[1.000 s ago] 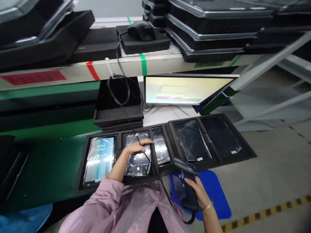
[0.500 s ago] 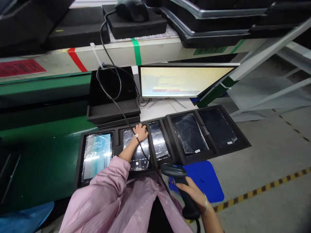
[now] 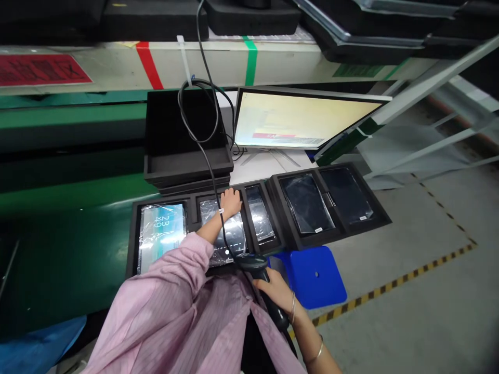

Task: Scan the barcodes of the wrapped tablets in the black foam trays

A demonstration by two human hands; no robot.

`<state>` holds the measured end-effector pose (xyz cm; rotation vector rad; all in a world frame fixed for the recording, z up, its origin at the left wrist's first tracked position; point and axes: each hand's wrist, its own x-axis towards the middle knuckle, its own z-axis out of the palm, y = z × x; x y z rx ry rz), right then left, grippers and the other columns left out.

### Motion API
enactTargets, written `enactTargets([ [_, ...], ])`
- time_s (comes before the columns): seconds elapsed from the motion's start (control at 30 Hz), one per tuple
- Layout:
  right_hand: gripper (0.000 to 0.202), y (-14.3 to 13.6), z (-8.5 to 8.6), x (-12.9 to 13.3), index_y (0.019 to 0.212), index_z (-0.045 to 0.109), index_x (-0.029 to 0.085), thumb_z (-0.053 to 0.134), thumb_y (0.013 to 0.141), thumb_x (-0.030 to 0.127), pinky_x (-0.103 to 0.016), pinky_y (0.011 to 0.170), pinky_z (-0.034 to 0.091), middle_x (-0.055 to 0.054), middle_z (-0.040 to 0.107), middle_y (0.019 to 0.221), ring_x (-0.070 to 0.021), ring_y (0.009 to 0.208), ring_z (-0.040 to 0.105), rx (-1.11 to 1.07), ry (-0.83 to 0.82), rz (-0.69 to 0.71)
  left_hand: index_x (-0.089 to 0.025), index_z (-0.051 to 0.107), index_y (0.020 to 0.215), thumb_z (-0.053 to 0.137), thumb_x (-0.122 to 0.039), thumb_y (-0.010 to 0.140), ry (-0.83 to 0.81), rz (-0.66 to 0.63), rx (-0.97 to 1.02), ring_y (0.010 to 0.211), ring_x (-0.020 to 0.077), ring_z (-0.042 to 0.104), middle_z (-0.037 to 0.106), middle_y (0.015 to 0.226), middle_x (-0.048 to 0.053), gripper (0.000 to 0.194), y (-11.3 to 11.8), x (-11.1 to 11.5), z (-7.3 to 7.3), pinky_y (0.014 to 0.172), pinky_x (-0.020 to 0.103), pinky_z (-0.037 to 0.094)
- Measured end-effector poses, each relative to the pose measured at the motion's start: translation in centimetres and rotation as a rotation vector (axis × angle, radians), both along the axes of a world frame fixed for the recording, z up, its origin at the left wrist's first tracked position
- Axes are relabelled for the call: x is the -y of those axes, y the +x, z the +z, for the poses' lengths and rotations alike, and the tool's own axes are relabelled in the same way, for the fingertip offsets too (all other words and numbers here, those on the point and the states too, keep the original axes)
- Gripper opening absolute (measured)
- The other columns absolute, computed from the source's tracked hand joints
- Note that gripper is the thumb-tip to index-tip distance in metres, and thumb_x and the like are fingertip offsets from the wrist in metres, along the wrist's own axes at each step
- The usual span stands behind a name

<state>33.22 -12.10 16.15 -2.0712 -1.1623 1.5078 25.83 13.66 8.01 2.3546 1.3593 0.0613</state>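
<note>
Lower centre: my right hand point(image 3: 276, 289) wraps the scanner point(image 3: 253, 262), apparently for control. Centre: left hand point(image 3: 231, 202) curled over tablet point(image 3: 236, 235); pinch undeterminable.

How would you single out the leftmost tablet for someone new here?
Find the lit monitor, then the row of foam trays in front of it. At the row's left end lies the tablet. Its bright blue-white screen shows large digits, unlike the mostly dark device beside it.
</note>
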Motion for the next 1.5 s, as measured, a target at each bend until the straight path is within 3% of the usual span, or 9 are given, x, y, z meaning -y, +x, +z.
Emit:
enactTargets([
  [0.17,0.033,-0.8,-0.2,-0.2,0.088,0.063,0.010,0.053,0.068,0.033,-0.031,0.076,0.041,-0.007,0.064,0.087,-0.0216,0.083,0.054,0.008,0.001,-0.041,-0.018,0.044,0.125,0.042,-0.042,0.088,0.091,-0.022,0.131,0.117,0.0245,0.038,0.045,0.126,0.011,0.045,-8.8,1.6,-0.2,0.102,0.036,0.030],
  [0.4,0.024,-1.3,-0.6,0.0,0.079,0.060,0.012,0.057,0.066,0.032,-0.025,0.066,0.040,-0.003,0.061,0.075,-0.0165,0.074,0.052,0.003,-0.017,-0.185,-0.011,0.055,0.112,0.036,-0.042,0.087,0.343,0.630,0.056,0.116,0.0334,0.042,0.048,0.119,0.020,0.045,-27.7,7.7,-3.6,0.098,0.051,0.033],
  [0.53,0.030,-0.5,-1.6,0.3,0.084,0.057,0.014,0.065,0.062,0.032,-0.023,0.060,0.042,0.001,0.057,0.069,-0.0129,0.063,0.052,-0.131,-0.023,-0.438,-0.010,0.061,0.102,0.036,-0.047,0.085,0.233,0.794,0.050,0.118,0.0344,0.041,0.049,0.113,0.022,0.048,-32.4,11.8,-5.5,0.099,0.050,0.034],
  [0.7,0.041,1.7,-2.9,0.1,0.090,0.057,0.016,0.072,0.058,0.037,-0.021,0.056,0.044,0.003,0.057,0.066,-0.0113,0.058,0.057,-0.374,-0.016,-0.713,-0.017,0.048,0.125,0.033,-0.053,0.085,-0.166,0.816,0.119,0.120,0.0337,0.042,0.046,0.119,0.019,0.056,-31.8,13.3,-5.4,0.097,0.047,0.039],
  [0.87,0.040,2.4,-4.4,-1.2,0.087,0.060,0.015,0.070,0.055,0.038,-0.020,0.050,0.042,0.002,0.058,0.061,-0.0117,0.054,0.057,-0.446,0.002,-0.730,-0.020,0.034,0.138,0.032,-0.060,0.083,-0.226,0.946,0.017,0.121,0.0440,0.038,0.033,0.130,0.025,0.068,-29.3,12.1,-3.5,0.092,0.058,0.037],
  [1.07,0.038,2.7,-3.3,-2.6,0.083,0.064,0.012,0.068,0.054,0.035,-0.021,0.045,0.041,-0.003,0.063,0.066,-0.0123,0.050,0.056,-0.442,0.048,-0.685,-0.025,0.050,0.128,0.037,-0.062,0.080,-0.150,1.197,0.039,0.116,0.0433,0.042,0.040,0.123,0.022,0.062,-26.6,12.2,-1.6,0.091,0.060,0.035],
  [1.27,0.042,7.5,0.0,-3.2,0.087,0.061,0.012,0.066,0.055,0.039,-0.023,0.051,0.044,-0.003,0.063,0.070,-0.0129,0.055,0.056,-0.186,0.123,-0.566,-0.020,0.044,0.132,0.039,-0.051,0.084,-0.209,0.993,0.058,0.114,0.0391,0.043,0.039,0.122,0.023,0.057,-21.5,14.1,-1.2,0.088,0.052,0.040],
  [1.4,0.041,9.1,1.0,-2.1,0.087,0.058,0.012,0.066,0.054,0.034,-0.024,0.054,0.043,0.000,0.059,0.067,-0.0125,0.056,0.053,0.015,0.109,-0.514,-0.005,0.048,0.123,0.041,-0.049,0.083,0.022,0.861,-0.120,0.111,0.0395,0.040,0.035,0.125,0.025,0.060,-18.6,14.2,-1.6,0.086,0.051,0.040],
  [1.5,0.032,9.3,1.7,-0.2,0.079,0.057,0.011,0.061,0.060,0.037,-0.024,0.056,0.040,-0.001,0.057,0.064,-0.0141,0.059,0.052,0.138,0.023,-0.343,0.002,0.055,0.104,0.041,-0.050,0.082,0.129,0.871,-0.194,0.107,0.0387,0.039,0.037,0.122,0.025,0.059,-17.5,13.5,-1.9,0.084,0.050,0.041],
])
